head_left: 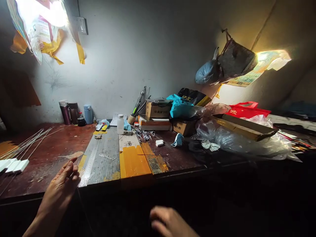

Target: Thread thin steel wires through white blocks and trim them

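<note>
Near the front edge of the bench, my left hand [65,177] is pinched closed on a thin rod [80,197], which slants down into the dark below the bench. My right hand [170,220] is low in front of the bench, blurred by motion, its fingers partly curled; whether it holds anything cannot be made out. A steel ruler [92,161] lies on the grey board [107,161] just right of my left hand. Orange tape [134,161] covers a strip beside that board, and thin dark rods [153,154] lie across its right edge.
White blocks [17,166] with long thin rods [37,141] lie at the left. Bottles [88,114] and a white jar [120,125] stand towards the wall. Small loose parts [145,135], cardboard boxes [158,110] and plastic bags [229,141] crowd the middle and right.
</note>
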Demonstrator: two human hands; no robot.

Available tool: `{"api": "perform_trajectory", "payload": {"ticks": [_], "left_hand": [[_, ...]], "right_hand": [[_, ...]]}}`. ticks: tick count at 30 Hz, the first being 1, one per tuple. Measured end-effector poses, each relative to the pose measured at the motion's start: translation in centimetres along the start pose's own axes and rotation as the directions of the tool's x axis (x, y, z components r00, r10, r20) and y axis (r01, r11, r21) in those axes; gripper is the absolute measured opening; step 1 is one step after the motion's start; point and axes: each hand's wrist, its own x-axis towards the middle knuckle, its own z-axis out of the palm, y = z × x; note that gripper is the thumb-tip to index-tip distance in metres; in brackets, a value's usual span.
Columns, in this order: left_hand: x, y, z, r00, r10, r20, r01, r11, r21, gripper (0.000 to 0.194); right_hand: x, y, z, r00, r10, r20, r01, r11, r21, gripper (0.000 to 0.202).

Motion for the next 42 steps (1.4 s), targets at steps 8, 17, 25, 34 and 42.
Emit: {"api": "perform_trajectory", "payload": {"ticks": [8,17,25,34,42], "left_hand": [[0.0,-1.9,-1.7,0.987,-0.104,-0.124,0.127,0.971,0.202,0.042],[-0.3,-3.0,-3.7,0.947,-0.271,-0.174,0.307,0.922,0.235,0.063],[-0.1,-4.1,-3.3,0.958,-0.244,-0.152,0.276,0.93,0.245,0.058],[-1.1,-4.9,-1.2,0.959,-0.278,-0.047,0.281,0.923,0.264,0.052],[-2.6,-4.9,-0.2,0.927,-0.353,0.124,0.318,0.918,0.239,0.039]], "right_hand": [[20.5,-0.5,-6.5,0.986,-0.082,-0.144,0.032,0.947,-0.32,0.016],[30.1,-1.1,-4.5,1.0,0.02,0.024,-0.008,0.911,-0.412,0.027],[31.1,-1.7,-3.8,0.989,0.146,-0.006,-0.141,0.939,-0.314,0.029],[24.7,-7.2,-2.5,0.995,-0.065,0.078,0.031,0.928,0.372,0.017],[18.7,-11.0,1.8,0.928,-0.009,0.372,-0.347,0.338,0.875,0.034]]}}
